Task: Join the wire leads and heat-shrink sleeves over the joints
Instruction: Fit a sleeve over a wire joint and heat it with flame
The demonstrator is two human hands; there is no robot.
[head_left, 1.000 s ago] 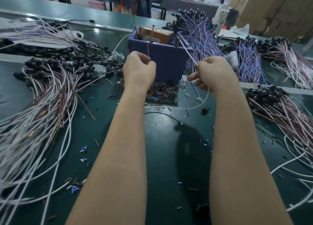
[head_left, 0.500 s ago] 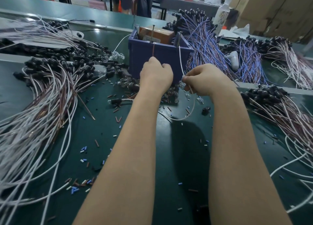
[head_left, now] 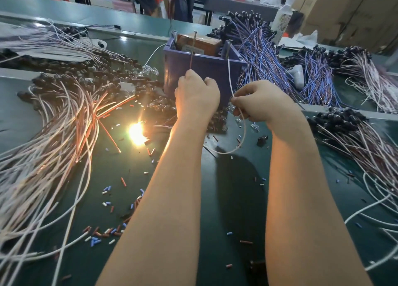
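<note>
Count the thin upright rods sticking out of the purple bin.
2. The left rod rises at the purple bin's front, above the left hand; the right rod stands near its right corner, above the white wire. More may be hidden inside.

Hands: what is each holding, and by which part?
Left hand grips a brown wire by its lower stretch, inside the fist; right hand pinches a white wire midway, above its loop.

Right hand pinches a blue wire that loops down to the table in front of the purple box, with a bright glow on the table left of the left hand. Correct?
No: the head view shows the right hand pinching a white wire, not blue. The rest holds: it loops down to the table before the purple box, bright glow left of the left hand.
</note>
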